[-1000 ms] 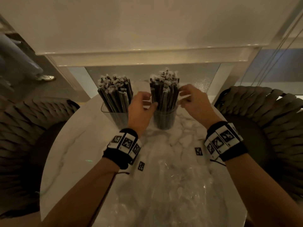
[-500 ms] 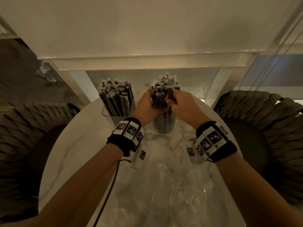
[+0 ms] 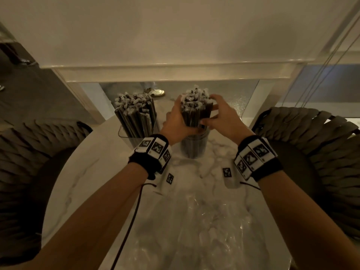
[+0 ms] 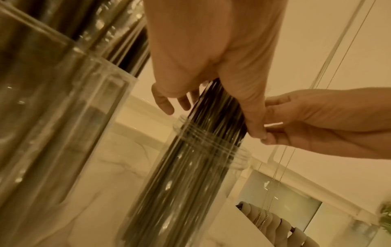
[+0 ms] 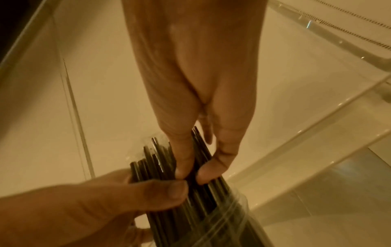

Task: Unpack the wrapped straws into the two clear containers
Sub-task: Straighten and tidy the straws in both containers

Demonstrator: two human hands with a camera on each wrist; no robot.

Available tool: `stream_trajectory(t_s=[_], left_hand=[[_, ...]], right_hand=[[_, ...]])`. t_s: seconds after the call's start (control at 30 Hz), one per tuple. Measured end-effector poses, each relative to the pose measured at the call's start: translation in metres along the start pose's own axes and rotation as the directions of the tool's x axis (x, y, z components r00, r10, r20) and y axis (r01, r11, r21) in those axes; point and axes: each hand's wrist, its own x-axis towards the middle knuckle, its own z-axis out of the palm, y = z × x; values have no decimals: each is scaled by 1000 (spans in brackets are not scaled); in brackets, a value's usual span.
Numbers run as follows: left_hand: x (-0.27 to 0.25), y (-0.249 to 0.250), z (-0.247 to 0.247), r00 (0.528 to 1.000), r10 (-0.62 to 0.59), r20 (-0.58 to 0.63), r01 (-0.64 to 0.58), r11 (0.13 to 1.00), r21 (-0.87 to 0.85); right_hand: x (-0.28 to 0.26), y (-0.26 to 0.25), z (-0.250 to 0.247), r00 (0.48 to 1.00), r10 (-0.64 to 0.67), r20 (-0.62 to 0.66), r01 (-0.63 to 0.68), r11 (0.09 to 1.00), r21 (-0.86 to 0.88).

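Both hands now cup the straw bundle [image 3: 195, 112] in the round jar [image 3: 193, 147] near the table's far edge: left hand [image 3: 176, 121] wraps it, right hand [image 3: 221, 118] pinches several straws, likely just tidying.

Black straws [image 3: 195, 115], white-veined marble table [image 3: 81, 172]

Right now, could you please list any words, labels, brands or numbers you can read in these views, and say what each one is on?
No readable text in any view.
The wristbands and the white tags below the wrists carry black-and-white square marker patterns, not letters or digits.
The straws and the round jar show no legible print.
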Motion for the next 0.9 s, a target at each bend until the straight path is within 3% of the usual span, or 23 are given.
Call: stream_trajectory(t_s=[0.1,0.2,0.27,0.37,0.5,0.6,0.77,0.9], left_hand=[[9,22,-5,998,56,-26,-57,996,-66],[9,28,-13,974,182,-132,-207,957,-204],[6,26,-14,955,230,-189,-268,939,-214],[6,20,-14,938,295,-183,-310,949,-61],[7,16,-10,959,282,30,-281,936,211],[5,21,-11,955,284,85,-296,915,273],[-15,11,-13,990,136,-37,-139,988,-69],[-24,-11,0,997,70,-10,-71,992,-107]], right_hand=[[9,-14,-8,989,-148,-27,145,986,-87],[12,-22,-23,966,-229,-124,232,973,15],[12,-21,-29,968,-207,-142,216,975,50],[14,-15,-29,986,-162,-34,162,987,-26],[14,-12,-20,975,-181,129,191,979,-72],[13,-9,-19,973,-193,126,203,977,-67],[13,10,-28,993,-55,108,48,996,73],[11,17,-17,973,-30,230,14,997,72]])
